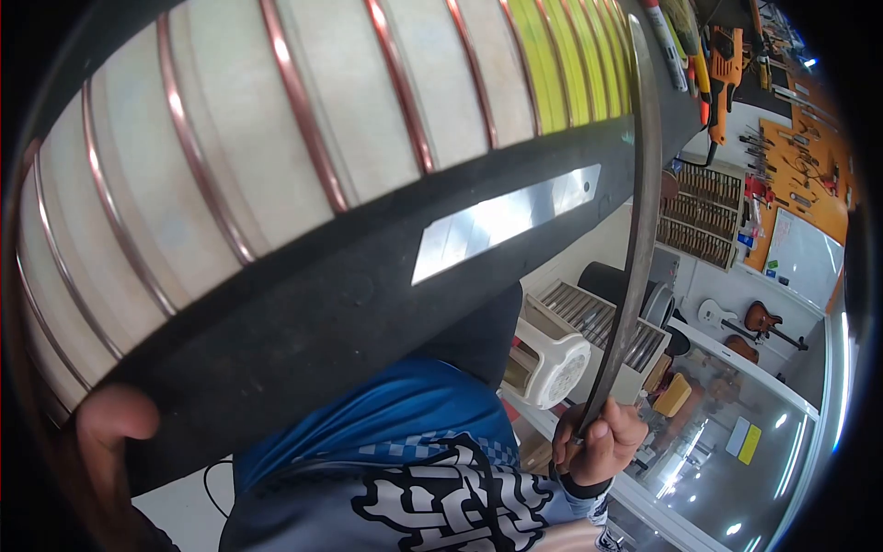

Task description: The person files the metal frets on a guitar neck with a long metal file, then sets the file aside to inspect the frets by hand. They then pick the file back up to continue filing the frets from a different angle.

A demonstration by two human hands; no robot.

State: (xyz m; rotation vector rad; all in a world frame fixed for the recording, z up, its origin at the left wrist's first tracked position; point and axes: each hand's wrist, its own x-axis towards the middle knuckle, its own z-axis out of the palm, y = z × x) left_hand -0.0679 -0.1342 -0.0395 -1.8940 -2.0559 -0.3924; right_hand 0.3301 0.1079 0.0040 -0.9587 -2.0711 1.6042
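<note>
A guitar fretboard (317, 92) lies across the top of the head view, pale between copper-coloured frets, with yellow tape between the closer frets at its right end. My left hand (115, 442) is at its lower left end, the thumb against the near edge and the fingers mostly hidden. My right hand (602, 446) is closed around the lower end of a long, flat metal file (639, 202), which stretches up past the taped end of the fretboard. On the black bench (303, 322) beside the fretboard lies a shiny slanted cutter blade (506, 221) with a small hole.
Markers (664, 41) and an orange power tool (726, 78) sit at the bench's far right. Beyond the bench are a white stool (552, 363), a slatted rack (704, 216), an orange tool board (800, 156) and hanging guitars (759, 317).
</note>
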